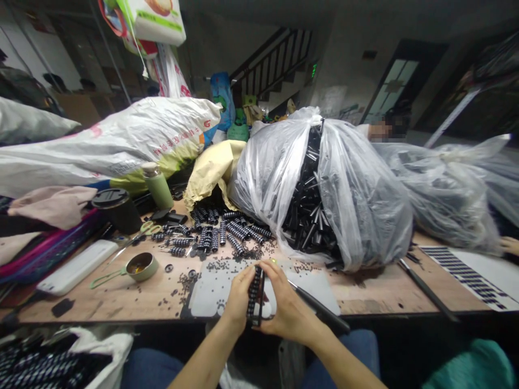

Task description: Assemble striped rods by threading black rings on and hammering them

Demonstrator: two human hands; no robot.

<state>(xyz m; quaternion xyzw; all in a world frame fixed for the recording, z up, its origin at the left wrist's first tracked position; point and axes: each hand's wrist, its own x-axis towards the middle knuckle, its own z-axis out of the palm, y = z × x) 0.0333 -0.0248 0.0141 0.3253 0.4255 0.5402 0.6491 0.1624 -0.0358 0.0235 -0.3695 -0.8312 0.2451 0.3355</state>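
Note:
My left hand (238, 298) and my right hand (284, 305) are closed together around a black rod strung with small black-and-white rings (255, 294), held upright over a white mat (211, 289) at the table's front edge. Loose small black rings (239, 263) lie scattered on the mat and the wood. Several filled ringed rods (227, 232) are piled behind them. A long black rod (318, 308) lies just right of my right hand.
A big clear bag of black tubes (324, 194) fills the table's middle. At the left are a small green cup with oil (140, 266), green scissors (140, 232), a black cup (117, 208), a green bottle (157, 185) and a white case (77, 266). Another person's hand (510, 246) rests at the far right.

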